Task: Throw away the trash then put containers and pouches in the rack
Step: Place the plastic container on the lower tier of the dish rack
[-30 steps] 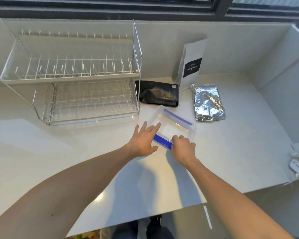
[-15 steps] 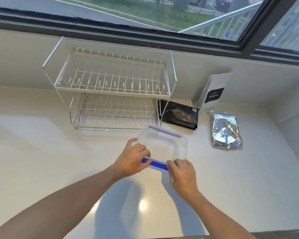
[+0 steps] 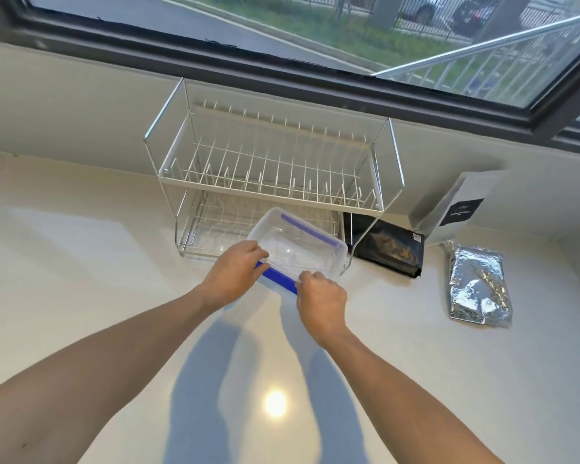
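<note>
A clear plastic container [image 3: 298, 247] with blue clips is lifted off the counter, tilted, right in front of the lower tier of the white two-tier wire rack [image 3: 275, 192]. My left hand [image 3: 231, 274] grips its near left edge and my right hand [image 3: 320, 298] grips its near right edge by the blue clip. Both rack tiers hold nothing. Right of the rack lie a black pouch [image 3: 385, 251] and a silver foil pouch [image 3: 479, 291]; a white pouch [image 3: 457, 205] with a black label stands against the wall.
The white counter [image 3: 81, 262] stretches wide to the left and toward me. A wall with a dark-framed window [image 3: 282, 72] runs behind the rack. The counter's right end meets a side wall beyond the foil pouch.
Both hands have picked the container up from the counter and carried it toward the rack's lower tier. My view has tipped upward, bringing the window into sight.
</note>
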